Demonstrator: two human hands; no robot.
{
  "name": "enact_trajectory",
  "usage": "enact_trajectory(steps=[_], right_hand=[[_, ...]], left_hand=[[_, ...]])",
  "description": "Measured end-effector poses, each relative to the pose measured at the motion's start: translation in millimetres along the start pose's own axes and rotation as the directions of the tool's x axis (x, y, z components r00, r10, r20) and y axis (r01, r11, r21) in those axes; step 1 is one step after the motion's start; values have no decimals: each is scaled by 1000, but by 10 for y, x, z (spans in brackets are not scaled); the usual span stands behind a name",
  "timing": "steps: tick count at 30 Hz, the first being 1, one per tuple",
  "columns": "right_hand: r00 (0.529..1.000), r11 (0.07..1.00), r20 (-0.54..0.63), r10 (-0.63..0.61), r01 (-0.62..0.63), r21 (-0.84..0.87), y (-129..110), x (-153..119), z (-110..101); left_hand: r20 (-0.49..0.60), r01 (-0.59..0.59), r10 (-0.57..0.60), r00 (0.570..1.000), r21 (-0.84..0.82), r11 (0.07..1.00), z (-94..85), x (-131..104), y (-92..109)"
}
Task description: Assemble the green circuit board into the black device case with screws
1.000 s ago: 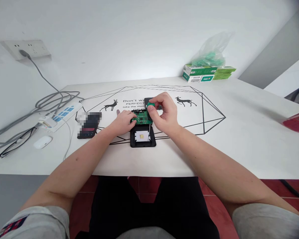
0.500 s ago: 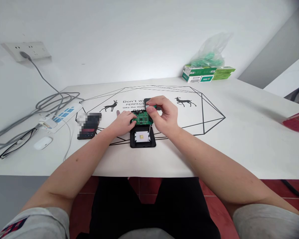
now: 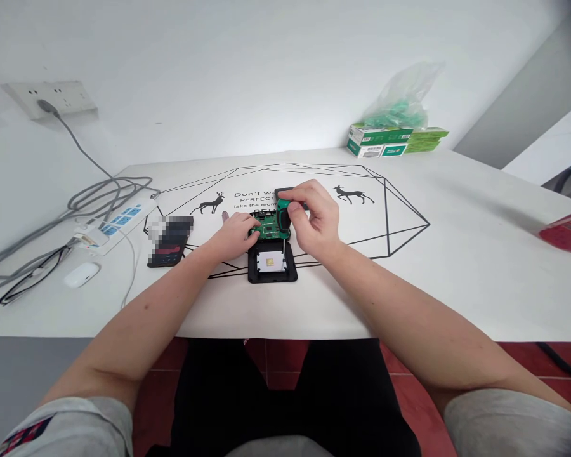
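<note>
A green circuit board [image 3: 269, 228] lies above a black casing [image 3: 273, 277] that holds a white square panel [image 3: 269, 261]. My left hand [image 3: 236, 236] rests at the board's left edge, thumb and fingers closed on it. In my right hand [image 3: 316, 219] is a green-and-black screwdriver [image 3: 283, 219], held upright; its thin shaft points down at the upper right of the white panel. What the tip touches is too small to tell. A dark flat object [image 3: 280, 191] is partly hidden behind my right hand.
At the left are a phone [image 3: 171, 242], a white power strip [image 3: 124, 222] with coiled grey cables, a white earphone case [image 3: 82, 275] and glasses [image 3: 31, 273]. Green-and-white boxes [image 3: 379, 141] with a plastic bag stand at the back right. A red packet [image 3: 568, 233] lies far right.
In my right hand, the fingers have shifted on the screwdriver, and more of its green handle shows. My left hand and the casing have hardly moved.
</note>
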State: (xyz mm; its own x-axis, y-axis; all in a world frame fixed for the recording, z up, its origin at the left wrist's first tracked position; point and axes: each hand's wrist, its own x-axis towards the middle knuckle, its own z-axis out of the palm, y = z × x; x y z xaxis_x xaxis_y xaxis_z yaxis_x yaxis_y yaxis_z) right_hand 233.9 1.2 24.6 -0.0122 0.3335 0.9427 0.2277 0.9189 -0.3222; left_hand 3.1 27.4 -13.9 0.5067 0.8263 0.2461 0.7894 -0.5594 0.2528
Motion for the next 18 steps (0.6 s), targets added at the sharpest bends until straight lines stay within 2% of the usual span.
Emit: enact_trajectory(steps=[5,9,12,15,18], right_hand=[[1000,1000,-14,-9,9,29,14,15,30],[994,985,11,109,-109,132,49,-25,73],[985,975,36,168,-172,143,58,-59,96],[992,982,29,126,-129,139,47,-65,93],[999,994,29,19,-22,103,21,-38,66]], left_hand=[[8,-5,5,1000,-7,1000,-8,-1,-3],[4,-14,14,1000,-10,1000,-4,-2,-9],[0,-17,17,1000,-16,1000,-5,-5,-10],[8,-15,15,1000,-21,1000,-12,-7,-2],[23,-2,2,1000,-26,1000,-19,-4,16]])
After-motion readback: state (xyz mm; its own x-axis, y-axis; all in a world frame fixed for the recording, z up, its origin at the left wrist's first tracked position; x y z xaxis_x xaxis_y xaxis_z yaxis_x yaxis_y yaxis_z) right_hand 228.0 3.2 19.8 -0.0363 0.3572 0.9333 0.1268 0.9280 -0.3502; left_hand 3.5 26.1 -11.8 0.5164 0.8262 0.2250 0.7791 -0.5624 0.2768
